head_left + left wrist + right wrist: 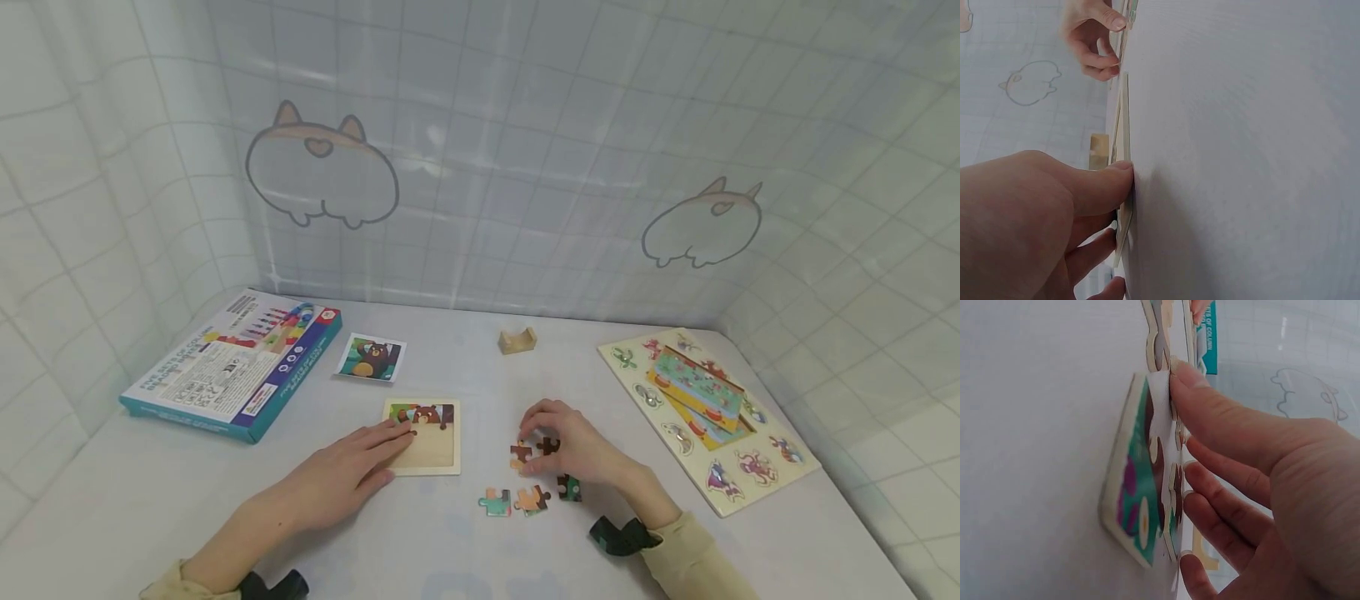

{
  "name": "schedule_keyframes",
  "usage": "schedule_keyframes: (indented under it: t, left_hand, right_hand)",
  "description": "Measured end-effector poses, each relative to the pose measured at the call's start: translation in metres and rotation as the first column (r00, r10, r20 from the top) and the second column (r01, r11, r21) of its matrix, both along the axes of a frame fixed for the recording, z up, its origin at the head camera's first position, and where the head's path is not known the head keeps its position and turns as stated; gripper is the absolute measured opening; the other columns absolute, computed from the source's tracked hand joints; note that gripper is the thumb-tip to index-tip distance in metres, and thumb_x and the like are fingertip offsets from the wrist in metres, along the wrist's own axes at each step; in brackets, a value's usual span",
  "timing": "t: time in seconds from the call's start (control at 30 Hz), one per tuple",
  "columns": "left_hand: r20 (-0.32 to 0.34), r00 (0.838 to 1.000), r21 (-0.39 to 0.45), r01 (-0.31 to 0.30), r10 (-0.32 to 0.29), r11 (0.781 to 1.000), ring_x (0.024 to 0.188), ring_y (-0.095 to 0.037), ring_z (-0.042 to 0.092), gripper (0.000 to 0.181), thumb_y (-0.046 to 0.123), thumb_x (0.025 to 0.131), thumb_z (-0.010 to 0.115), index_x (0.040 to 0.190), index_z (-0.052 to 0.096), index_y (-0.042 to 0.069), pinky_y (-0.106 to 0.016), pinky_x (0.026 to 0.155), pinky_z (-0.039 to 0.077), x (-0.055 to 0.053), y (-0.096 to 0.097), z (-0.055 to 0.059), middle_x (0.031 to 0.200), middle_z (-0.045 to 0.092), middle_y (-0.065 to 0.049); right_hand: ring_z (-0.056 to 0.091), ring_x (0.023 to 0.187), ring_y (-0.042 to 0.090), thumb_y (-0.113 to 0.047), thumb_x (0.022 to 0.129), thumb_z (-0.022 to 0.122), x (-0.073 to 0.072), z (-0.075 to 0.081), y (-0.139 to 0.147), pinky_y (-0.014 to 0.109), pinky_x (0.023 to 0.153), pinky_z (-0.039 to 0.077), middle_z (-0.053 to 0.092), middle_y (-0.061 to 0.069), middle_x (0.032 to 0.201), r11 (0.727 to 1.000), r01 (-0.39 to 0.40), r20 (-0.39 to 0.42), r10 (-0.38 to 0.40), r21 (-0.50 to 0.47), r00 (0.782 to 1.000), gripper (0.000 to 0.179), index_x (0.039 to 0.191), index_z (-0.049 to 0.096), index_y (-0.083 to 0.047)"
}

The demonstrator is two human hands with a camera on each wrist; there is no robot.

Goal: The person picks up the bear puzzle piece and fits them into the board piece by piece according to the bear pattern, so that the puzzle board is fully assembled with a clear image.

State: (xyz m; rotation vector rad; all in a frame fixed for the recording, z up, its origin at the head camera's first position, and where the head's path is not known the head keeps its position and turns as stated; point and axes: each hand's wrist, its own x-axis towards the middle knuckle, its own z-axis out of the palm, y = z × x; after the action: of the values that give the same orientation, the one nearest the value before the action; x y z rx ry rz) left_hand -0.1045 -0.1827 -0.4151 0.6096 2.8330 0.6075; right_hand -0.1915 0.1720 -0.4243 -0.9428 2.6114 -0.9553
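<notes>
A square wooden puzzle tray (pixel 431 457) lies on the table, its upper part filled with bear-picture pieces (pixel 427 414). My left hand (pixel 337 475) rests across its left side, fingers fairly straight over the tray; in the left wrist view, the thumb touches the edge of the puzzle tray (pixel 1124 119). To the right, my right hand (pixel 573 442) pinches a brown puzzle piece (pixel 520 455) between thumb and fingers, low at the table. Around it lie a dark brown piece (pixel 548 446), a green piece (pixel 569 488), an orange piece (pixel 532 499) and a teal piece (pixel 495 502).
A bear picture card (pixel 371 358) lies behind the tray, beside a flat boxed game (pixel 232 367) at left. A small wooden block (pixel 517 340) with a curved notch stands at the back. At right, a board with animal pictures (pixel 705 467) carries colourful cards (pixel 697 387).
</notes>
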Motion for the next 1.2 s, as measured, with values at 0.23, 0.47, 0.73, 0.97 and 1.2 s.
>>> schedule_keyframes:
  t: [0.23,0.47,0.73,0.97,1.2]
  left_hand:
    - [-0.005,1.0,-0.005,0.001,-0.001,1.0,0.147,-0.032,0.035,0.055,0.032,0.101,0.059,0.152,0.045,0.019,-0.058,0.115,0.035,-0.0002,-0.0001,-0.0002,0.159,0.04,-0.002]
    - [-0.006,1.0,0.006,0.009,-0.009,1.0,0.146,-0.032,0.036,0.054,0.033,0.101,0.059,0.152,0.045,0.019,-0.059,0.114,0.036,0.0001,-0.0012,0.0005,0.158,0.041,-0.003]
    - [-0.009,1.0,0.011,0.012,-0.012,1.0,0.146,-0.033,0.036,0.054,0.033,0.101,0.059,0.152,0.045,0.018,-0.059,0.114,0.035,0.0002,-0.0012,0.0009,0.158,0.042,-0.004]
    - [-0.007,1.0,0.009,0.01,-0.01,1.0,0.146,-0.033,0.036,0.054,0.033,0.101,0.058,0.152,0.045,0.018,-0.059,0.115,0.035,-0.0005,-0.001,0.0005,0.158,0.042,-0.004]
    - [-0.002,1.0,0.003,0.002,-0.002,1.0,0.147,-0.032,0.035,0.054,0.031,0.101,0.058,0.152,0.045,0.018,-0.059,0.115,0.034,-0.0007,0.0,-0.0008,0.158,0.041,-0.003]
  right_hand:
    - [0.051,0.115,0.016,-0.029,0.075,0.089,0.0004,-0.0018,-0.0002,0.044,0.1,0.04,0.059,-0.01,0.118,1.0,0.007,-0.013,-0.007,-0.009,1.0,0.033,0.102,0.071,-0.024]
    - [0.053,0.109,0.016,-0.028,0.077,0.088,-0.0001,-0.0031,-0.0015,0.039,0.095,0.047,0.061,-0.007,0.114,0.999,0.004,-0.044,-0.006,-0.034,0.999,0.023,0.091,0.07,-0.022]
    - [0.054,0.108,0.016,-0.028,0.078,0.086,-0.0005,-0.0027,-0.001,0.038,0.095,0.048,0.061,-0.004,0.114,0.999,-0.013,-0.063,0.011,-0.039,0.998,0.021,0.09,0.071,-0.02]
    - [0.053,0.111,0.016,-0.026,0.083,0.082,0.0,-0.0036,0.001,0.038,0.096,0.048,0.061,-0.004,0.116,0.999,-0.039,-0.095,0.036,-0.028,0.995,0.017,0.094,0.071,-0.019]
    - [0.053,0.109,0.015,-0.022,0.086,0.079,0.0001,-0.0052,0.0007,0.036,0.093,0.046,0.061,-0.004,0.116,0.998,-0.061,-0.154,0.058,-0.015,0.986,0.015,0.098,0.07,-0.018]
